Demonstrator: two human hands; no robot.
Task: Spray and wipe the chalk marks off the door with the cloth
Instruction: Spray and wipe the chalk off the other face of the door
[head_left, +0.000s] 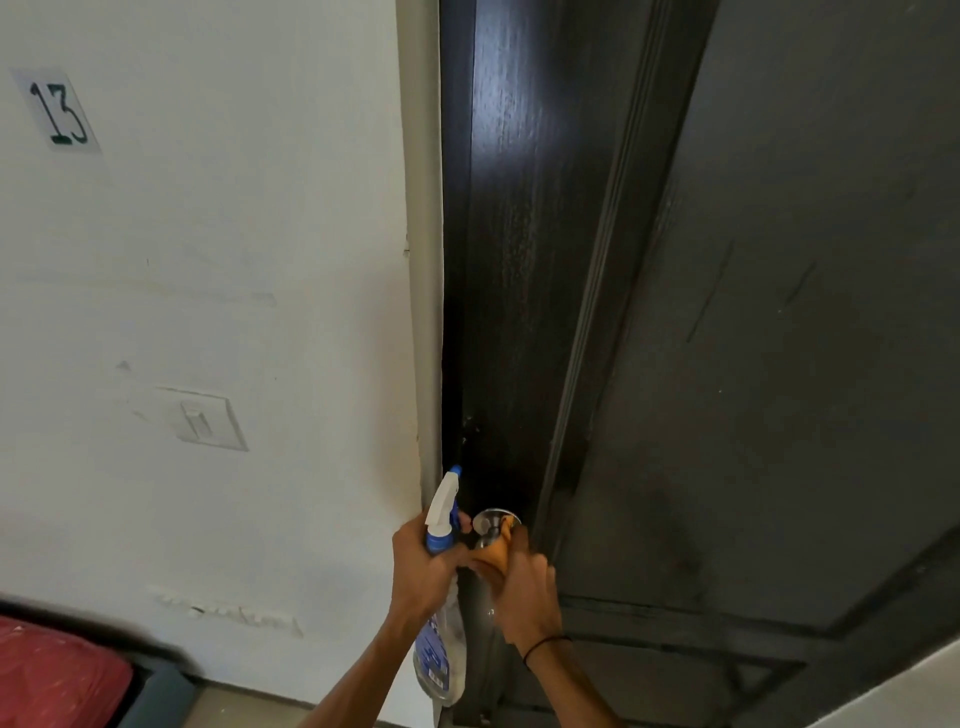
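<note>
both forearms rise from the bottom edge at about 6 o'clock and meet just beside the round silver metal door knob (491, 521). the left hand (422, 566) has its grip clenched round the neck of the clear plastic spray bottle with a white and blue trigger head (441, 512); the nozzle points up toward 12 o'clock, close to the door's edge, and the bottle's body hangs down past the wrist toward 6 o'clock. the right hand (522, 587), back of the hand to the camera and a thin black band on its wrist, has its grip curled on the bunched orange cloth (500, 551), which is pressed against the knob's stem at the knob's 5 o'clock side. the two hands touch or nearly touch at the knuckles. the dark brown wood-grain door (519, 260) runs up to 12 o'clock with a bright sheen high on its panel; faint pale streaks show on the duller grey-brown panel at 3 o'clock. at 9 o'clock the white plastered wall (234, 260) carries a white rocker light switch (200, 421) and, toward 10 o'clock, a paper label marked 13 (60, 111). a red patterned fabric bundle (57, 675) lies at 8 o'clock.
</note>
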